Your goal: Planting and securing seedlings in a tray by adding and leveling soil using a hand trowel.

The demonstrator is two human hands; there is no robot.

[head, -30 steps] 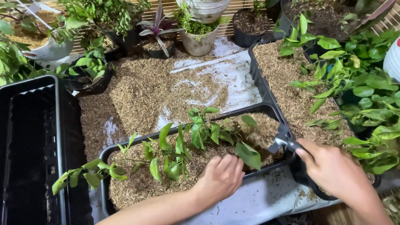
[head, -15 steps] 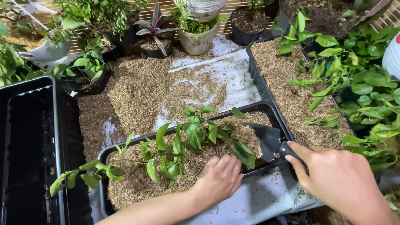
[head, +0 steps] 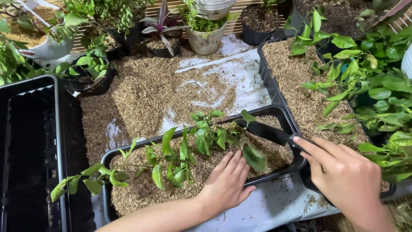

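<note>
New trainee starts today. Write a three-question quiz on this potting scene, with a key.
1. True or false: the right hand holds the small black hand trowel.
2. What does the left hand rest on?
A. white plastic sheet
B. brown husk filling
C. purple-leaved plant
3. Fill in: the leafy green cuttings stand in a long black plastic ____.

Key: 1 true; 2 B, the brown husk filling; 3 planter.

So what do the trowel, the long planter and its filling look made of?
Trowel: dark matte blade, metal or plastic, unclear; black handle in the right hand.
Planter: black moulded plastic by its thin, slightly glossy rim.
Filling: tan, dry, flaky husk-like bits; the left hand presses on it.
</note>
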